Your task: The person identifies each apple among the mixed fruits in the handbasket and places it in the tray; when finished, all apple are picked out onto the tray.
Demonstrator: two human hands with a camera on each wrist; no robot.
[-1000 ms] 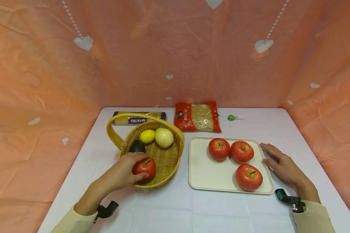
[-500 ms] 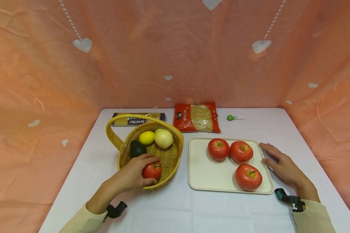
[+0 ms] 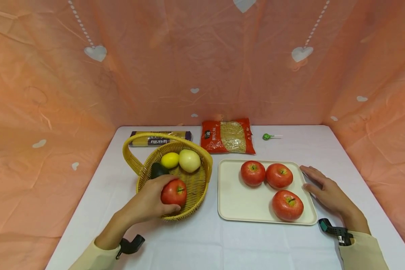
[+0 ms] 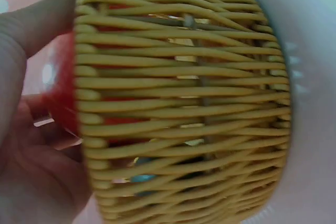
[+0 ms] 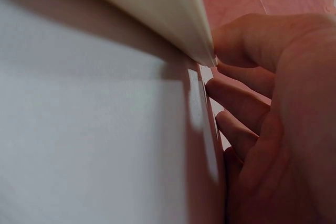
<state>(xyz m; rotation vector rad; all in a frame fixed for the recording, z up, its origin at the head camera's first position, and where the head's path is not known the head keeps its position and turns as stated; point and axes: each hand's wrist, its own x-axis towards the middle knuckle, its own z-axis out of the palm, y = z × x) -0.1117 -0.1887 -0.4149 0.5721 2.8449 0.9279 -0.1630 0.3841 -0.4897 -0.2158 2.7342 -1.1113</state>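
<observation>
In the head view, my left hand [image 3: 145,200] grips a red apple [image 3: 174,193] at the near left side of a yellow wicker basket [image 3: 194,187]. In the left wrist view, part of the apple [image 4: 63,85] shows above the basket's rim, and the rest is seen through the weave. Also in the basket are a lemon [image 3: 170,160], a pale yellow-green round fruit [image 3: 189,161] and a dark green fruit [image 3: 158,170], partly hidden. My right hand [image 3: 330,195] lies at the right edge of a cream tray [image 3: 239,204], fingers extended, thumb touching the rim.
Three red apples, a left one [image 3: 253,173], a right one [image 3: 279,176] and a near one [image 3: 288,205], sit on the tray. Behind stand a yellow-purple pasta pack [image 3: 160,141], a red noodle bag [image 3: 227,137] and a green lollipop [image 3: 267,137]. The basket's handle [image 3: 129,153] leans left.
My left hand has moved right with the apple over the basket, then slightly back left; the apple now looks a little higher. My right hand and the tray have stayed put.
</observation>
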